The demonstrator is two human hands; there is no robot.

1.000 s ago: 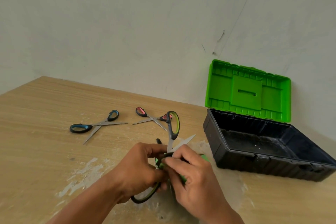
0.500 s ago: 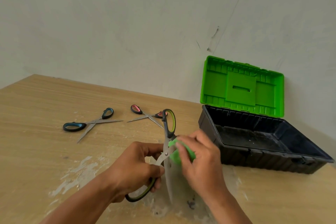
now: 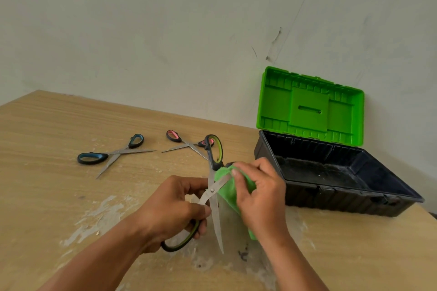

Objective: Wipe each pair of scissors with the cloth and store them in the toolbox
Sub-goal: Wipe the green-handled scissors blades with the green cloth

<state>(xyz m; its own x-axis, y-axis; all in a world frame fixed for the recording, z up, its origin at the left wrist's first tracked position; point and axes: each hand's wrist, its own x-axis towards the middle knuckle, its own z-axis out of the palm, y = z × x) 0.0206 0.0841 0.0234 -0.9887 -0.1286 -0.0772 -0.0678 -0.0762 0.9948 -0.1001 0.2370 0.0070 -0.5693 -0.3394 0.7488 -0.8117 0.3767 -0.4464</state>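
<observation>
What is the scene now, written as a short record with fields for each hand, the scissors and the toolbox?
left hand: grips one handle of the green-handled scissors, blades open
right hand: presses the green cloth on one blade
blue-handled scissors: on the table, open
pink-handled scissors: on the table, open
toolbox: lid up, no scissors seen inside

A second ago both hands were bunched together low over the green-handled scissors [image 3: 214, 190], with the cloth [image 3: 228, 192] almost hidden between them. Now the scissors stand spread in a cross, one blade pointing down toward the person. The right hand [image 3: 259, 192] has moved up and right, pressing the cloth, now plainly visible, against the upper blade. The left hand [image 3: 173, 211] grips the lower handle loop.
</observation>
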